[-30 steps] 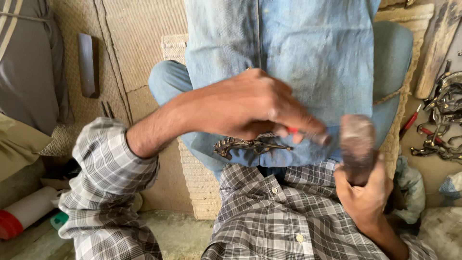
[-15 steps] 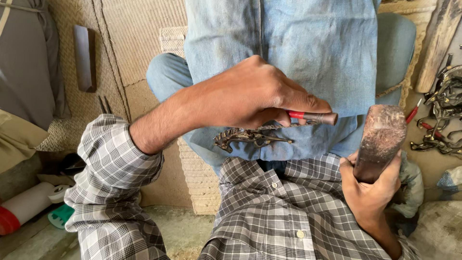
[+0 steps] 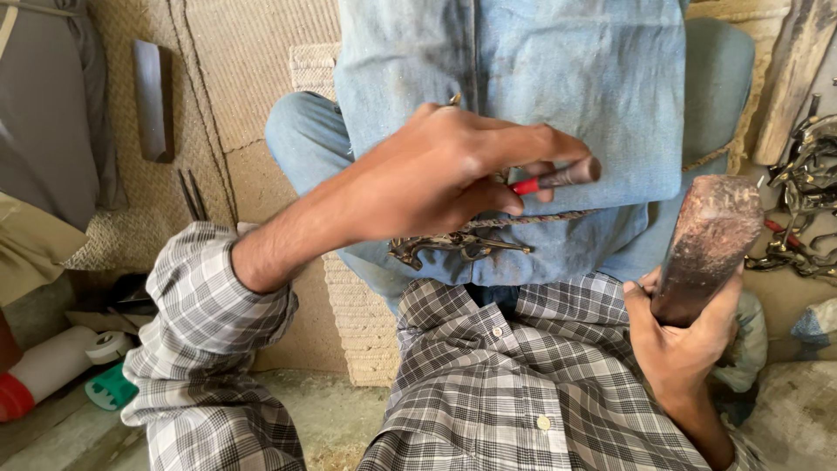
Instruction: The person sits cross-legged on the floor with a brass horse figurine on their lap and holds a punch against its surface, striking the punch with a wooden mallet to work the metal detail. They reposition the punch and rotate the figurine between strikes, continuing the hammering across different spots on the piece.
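Left hand [image 3: 445, 179]: clenched round a punch [image 3: 558, 177], a thin tool with a red collar and a dark struck end. The end points right, toward the mallet, so it lies open to a blow; the working tip is hidden under the fingers.

Right hand [image 3: 684, 340]: clenched round a mallet [image 3: 704, 244], a rust-brown block held upright at the right, just apart from the punch end, its face turned toward it.

Metal piece [image 3: 458, 247]: ornate dark casting with curled ends, lying across the lap just below the left hand, on blue cloth [image 3: 567, 87]. The lap serves as the bed for the work. Whether the punch tip touches it cannot be told.

Checked shirt [image 3: 488, 384]: near, both sleeves rolled.

Woven mat [image 3: 253, 78]: far left, with a dark flat bar [image 3: 153, 100] lying on it.

Heap of metal parts [image 3: 806, 201]: far right, within reach of the mallet hand.

Tape roll [image 3: 109, 347]: near left, on the floor.
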Motion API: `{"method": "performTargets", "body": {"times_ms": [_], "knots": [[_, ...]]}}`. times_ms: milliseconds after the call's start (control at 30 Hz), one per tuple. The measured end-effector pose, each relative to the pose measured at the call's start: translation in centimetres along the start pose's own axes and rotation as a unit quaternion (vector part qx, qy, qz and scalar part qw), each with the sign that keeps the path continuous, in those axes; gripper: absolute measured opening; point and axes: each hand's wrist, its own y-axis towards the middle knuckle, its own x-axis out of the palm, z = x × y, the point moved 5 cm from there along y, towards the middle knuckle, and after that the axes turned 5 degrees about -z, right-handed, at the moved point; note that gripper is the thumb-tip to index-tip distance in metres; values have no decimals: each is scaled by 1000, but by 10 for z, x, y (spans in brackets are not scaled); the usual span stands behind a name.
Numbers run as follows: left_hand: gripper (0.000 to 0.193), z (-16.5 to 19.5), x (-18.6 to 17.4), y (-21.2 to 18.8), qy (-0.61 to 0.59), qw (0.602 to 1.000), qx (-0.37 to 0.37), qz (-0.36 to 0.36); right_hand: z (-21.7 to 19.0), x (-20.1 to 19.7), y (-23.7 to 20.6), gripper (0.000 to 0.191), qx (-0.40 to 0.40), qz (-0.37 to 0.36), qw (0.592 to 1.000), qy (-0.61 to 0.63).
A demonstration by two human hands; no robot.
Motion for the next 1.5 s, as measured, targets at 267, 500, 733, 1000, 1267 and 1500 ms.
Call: {"method": "performTargets", "body": {"times_ms": [267, 500, 733, 1000, 1267, 1500], "knots": [[56, -3, 22, 29, 60, 983, 101, -139, -4, 9, -11, 86, 54, -6, 999, 2], [55, -14, 27, 35, -9, 973, 121, -196, 6, 5, -24, 98, -21, 44, 998, 30], [52, -15, 29, 35, -44, 966, 100, -233, 11, -3, -29, 111, -88, 71, 993, -32], [55, -10, 27, 38, -2, 970, 86, -227, -17, 4, 1, 103, -175, 79, 976, -106], [42, -15, 35, 33, 63, 972, 65, -218, -19, 8, 2, 83, -84, 28, 996, 10], [43, 10, -6, 0, 32, 988, 19, 153, -4, -1, 7, 82, -77, -12, 996, -48]]}}
